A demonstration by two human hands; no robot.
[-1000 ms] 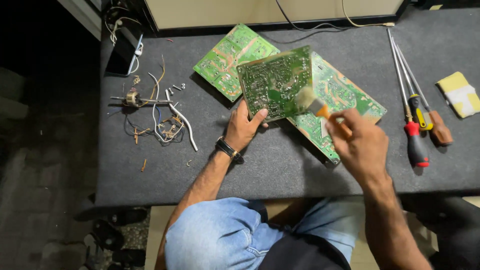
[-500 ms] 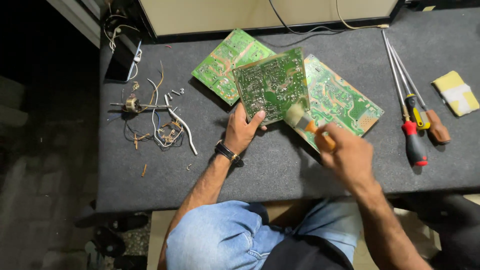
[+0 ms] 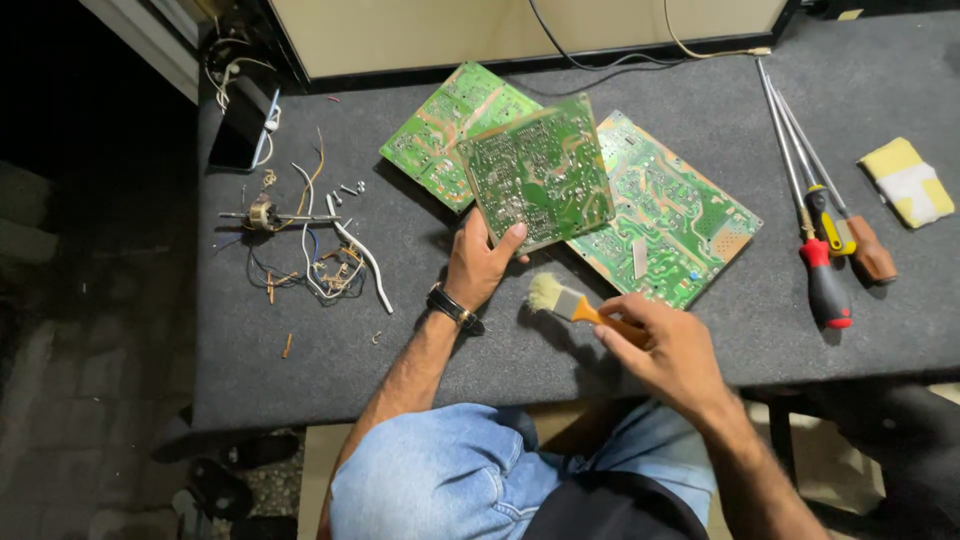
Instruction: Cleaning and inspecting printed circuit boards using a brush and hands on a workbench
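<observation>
Left grip: our left hand (image 3: 478, 265) pinches the lower edge of the top circuit board (image 3: 537, 172), thumb over its solder face, tilting it up off the boards beneath.
Right grip: our right hand (image 3: 672, 350) is closed around the orange handle of a small brush (image 3: 568, 302), bristles pointing left, just below the top circuit board and not touching it.
Top circuit board: it rests across two more green boards, one up-left (image 3: 440, 130) and one to the right (image 3: 680, 215).
Risk, board: we judge the one-edge pinch thin; a firm brush stroke could twist the board out of our thumb and drop it on the boards below.
Risk, brush: its metal ferrule could scrape solder joints if angled low.
Risk, clutter: left of the top circuit board, loose wires and screws (image 3: 320, 250) could snag a sleeve or roll.
Containers: we see none on the tabletop (image 3: 560, 380); screwdrivers (image 3: 825, 240) lie bare, far right of the board.
</observation>
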